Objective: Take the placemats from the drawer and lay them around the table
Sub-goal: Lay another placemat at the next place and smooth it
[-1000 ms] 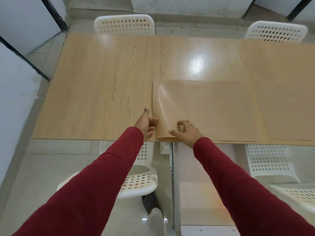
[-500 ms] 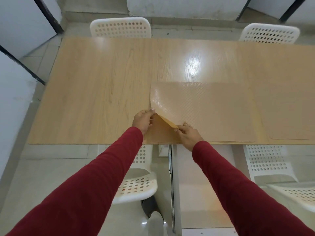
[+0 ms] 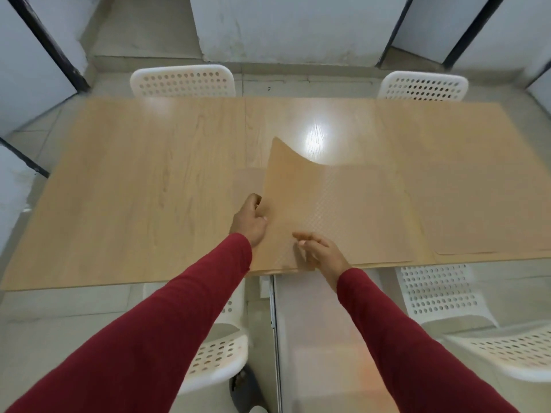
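Note:
A stack of tan textured placemats (image 3: 363, 222) lies at the near edge of the light wooden table (image 3: 143, 198). My left hand (image 3: 250, 223) grips the left edge of the top placemat (image 3: 286, 186), which is lifted and curls upward with its far corner raised. My right hand (image 3: 320, 252) rests with fingers spread on the stack near its front edge, pressing the lower mats down. Another placemat (image 3: 477, 222) lies flat on the table to the right.
Two white perforated chairs (image 3: 182, 81) (image 3: 422, 86) stand at the table's far side. Two more chairs (image 3: 214, 356) (image 3: 438, 293) stand on my side, and part of another (image 3: 512, 353) is at the right. Walls with dark frames surround the room.
My left hand has peeled the top placemat's left edge up off the stack and raised it; the right hand moved from pinching the corner to pressing flat on the stack.

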